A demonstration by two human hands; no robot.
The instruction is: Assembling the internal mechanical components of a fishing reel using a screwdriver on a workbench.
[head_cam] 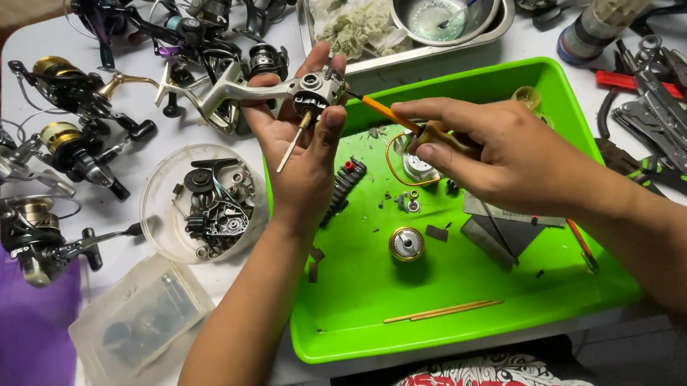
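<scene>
The left hand (301,151) was raised above the far left corner of the glossy green plastic tray (353,315), fingers curled around a silver metal reel body (270,88) whose bare shaft pointed down across the palm. The right hand (495,152) hovered over the tray's middle, fingers pinched together on a screwdriver (390,116) with a thin orange shank; its tip met the reel body's side. On the tray floor lay a round brass-coloured spool (406,243), a ribbed black cylinder (345,186), two thin wooden sticks (443,312) near the front rim, and scattered small dark bits. Left of the tray, on the white tabletop (116,60), stood a clear round tub (168,223) filled with black and grey gears, and nearer the person a frosted rectangular box (137,319). Beyond the tray sat a shiny steel bowl (443,1).
</scene>
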